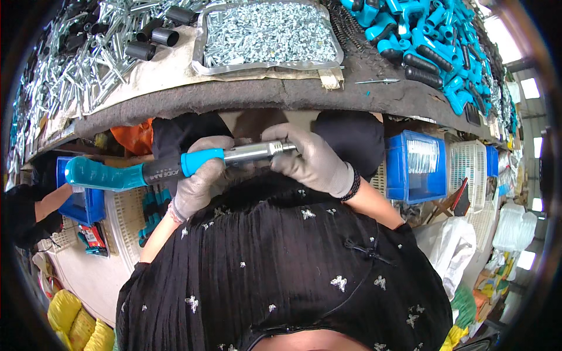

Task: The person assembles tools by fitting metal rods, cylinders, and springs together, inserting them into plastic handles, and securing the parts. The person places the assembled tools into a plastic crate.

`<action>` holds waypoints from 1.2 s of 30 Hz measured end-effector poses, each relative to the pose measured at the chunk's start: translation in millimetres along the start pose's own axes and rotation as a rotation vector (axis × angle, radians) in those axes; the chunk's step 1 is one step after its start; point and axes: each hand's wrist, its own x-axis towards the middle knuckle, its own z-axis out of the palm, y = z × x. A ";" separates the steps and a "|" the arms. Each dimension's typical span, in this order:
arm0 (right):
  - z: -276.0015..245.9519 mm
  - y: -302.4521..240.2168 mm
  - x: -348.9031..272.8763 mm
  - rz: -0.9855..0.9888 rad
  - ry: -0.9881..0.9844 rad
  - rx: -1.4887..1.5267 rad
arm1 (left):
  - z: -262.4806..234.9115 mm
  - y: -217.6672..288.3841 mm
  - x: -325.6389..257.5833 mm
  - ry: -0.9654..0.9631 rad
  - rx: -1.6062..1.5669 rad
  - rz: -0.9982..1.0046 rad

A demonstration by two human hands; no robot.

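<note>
- One view only, worn on the person's head and looking steeply down over the chest.
- It faces forward and down: the worktop (281,96) arcs across the upper part, its edge bent by the fisheye lens.
- It sits close: the dark dotted garment (281,263) fills the lower half.
- The floor and blue crates (413,167) show at the sides, beneath the worktop's edge.

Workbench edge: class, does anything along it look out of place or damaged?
Yes. One small metal pin lies alone on the dark felt mat, apart from the tray of screws. The cardboard under the tray looks torn and taped at its corner.
</note>
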 end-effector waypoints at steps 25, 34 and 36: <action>-52.9 57.5 -3.1 0.459 0.048 -0.943 | -133.3 -95.2 167.1 -0.111 1.765 0.317; -63.5 108.8 -3.5 0.279 -0.137 -1.208 | -104.0 -44.2 154.0 -0.138 1.567 -0.159; -63.7 121.6 0.4 0.338 -0.093 -1.186 | -111.2 -64.6 156.8 -0.060 1.605 0.040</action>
